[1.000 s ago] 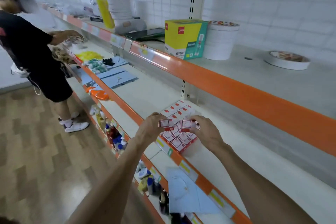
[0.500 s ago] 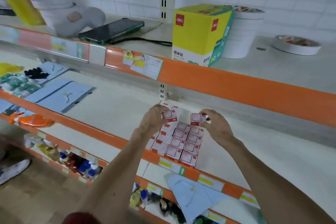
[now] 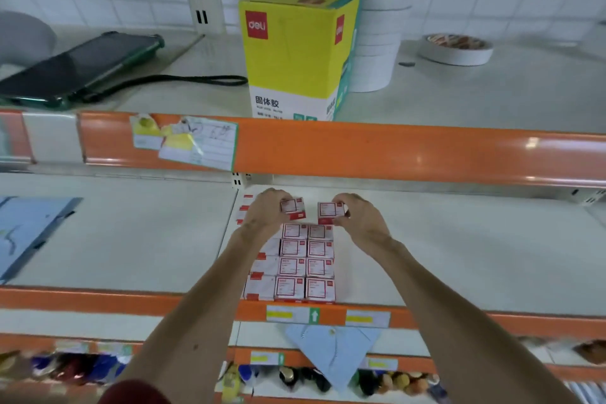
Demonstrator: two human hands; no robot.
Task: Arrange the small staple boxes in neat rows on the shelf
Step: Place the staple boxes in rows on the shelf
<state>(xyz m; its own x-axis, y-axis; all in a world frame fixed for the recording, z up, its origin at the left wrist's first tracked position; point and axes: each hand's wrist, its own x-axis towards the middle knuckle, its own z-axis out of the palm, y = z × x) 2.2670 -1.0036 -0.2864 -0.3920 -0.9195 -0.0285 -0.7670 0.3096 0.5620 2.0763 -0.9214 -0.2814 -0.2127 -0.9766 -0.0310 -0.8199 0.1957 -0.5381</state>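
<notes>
Several small red-and-white staple boxes [image 3: 305, 266] lie in tight rows on the middle shelf [image 3: 131, 239], running back from its orange front edge. My left hand [image 3: 265, 213] pinches one staple box [image 3: 292, 207] at the back of the rows, slightly tilted. My right hand [image 3: 357, 216] pinches a second staple box [image 3: 330, 211] just to its right, with a small gap between the two. More boxes show behind my left hand near the shelf's back.
The upper shelf carries a yellow glue-stick carton [image 3: 295, 52], stacked white tape rolls [image 3: 377, 39], a single tape roll [image 3: 455, 49] and a dark phone with a strap [image 3: 82, 65]. Blue folders [image 3: 29, 233] lie far left; a blue sheet [image 3: 331, 354] and bottles sit below.
The view has swung right and closer, off the other person. Both hands, each with a box, have moved from above the rows' middle to their far end under the upper shelf.
</notes>
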